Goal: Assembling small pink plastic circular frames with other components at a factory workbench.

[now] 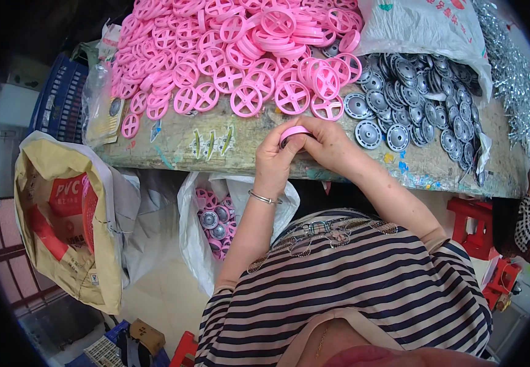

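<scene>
Both hands meet at the front edge of the table, closed around one pink plastic wheel (294, 130) that is tipped so its rim shows. My left hand (272, 154) grips its left side, and my right hand (332, 145) presses on it from the right, thumbs close together. Something dark shows inside the rim, but my fingers hide most of it. Just beyond my hands lies a big heap of pink spoked wheels (246, 100). To the right of them spreads a pile of grey round wheel discs (368, 134).
A white sack (188, 211) below the table holds pink wheels with grey discs in them. Left of it stands an open tan paper sack (109, 269). A white bag (424, 30) covers part of the grey pile. Silver tinsel (503, 85) and red stools (473, 226) are at the right.
</scene>
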`<state>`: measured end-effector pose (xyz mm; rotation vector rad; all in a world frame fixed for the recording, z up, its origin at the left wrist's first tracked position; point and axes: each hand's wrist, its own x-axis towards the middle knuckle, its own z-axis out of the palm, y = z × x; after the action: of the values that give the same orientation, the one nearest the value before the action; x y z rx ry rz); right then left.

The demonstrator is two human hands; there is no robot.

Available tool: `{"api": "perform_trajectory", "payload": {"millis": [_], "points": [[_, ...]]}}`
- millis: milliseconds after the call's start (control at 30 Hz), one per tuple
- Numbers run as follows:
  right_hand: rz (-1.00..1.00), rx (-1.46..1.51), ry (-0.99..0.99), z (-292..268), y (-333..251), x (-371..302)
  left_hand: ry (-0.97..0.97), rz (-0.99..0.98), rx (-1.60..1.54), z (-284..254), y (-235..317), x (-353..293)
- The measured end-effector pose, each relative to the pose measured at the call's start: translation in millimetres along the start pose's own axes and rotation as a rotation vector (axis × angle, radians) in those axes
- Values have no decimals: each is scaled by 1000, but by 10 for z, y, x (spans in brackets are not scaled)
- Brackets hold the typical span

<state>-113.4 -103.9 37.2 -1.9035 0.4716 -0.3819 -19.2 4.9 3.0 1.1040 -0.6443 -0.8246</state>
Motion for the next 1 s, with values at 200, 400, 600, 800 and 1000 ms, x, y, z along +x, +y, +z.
{"api": "perform_trajectory", "payload": {"millis": [200,400,600,800,1000], "points": [[95,175,78,-124,-240,45,10,-41,-414,8,-4,32],[-243,-141,-103,317,-812,14,8,-141,-436,-25,-20,61],[-330,-541,343,-464,-273,304,29,-18,-384,-7,-27,40],[-255,-744,282,-736,233,407,-21,-60,-231,35,35,14],[144,43,233,-842,-89,363,-12,-64,-256,12,10,19]]}}
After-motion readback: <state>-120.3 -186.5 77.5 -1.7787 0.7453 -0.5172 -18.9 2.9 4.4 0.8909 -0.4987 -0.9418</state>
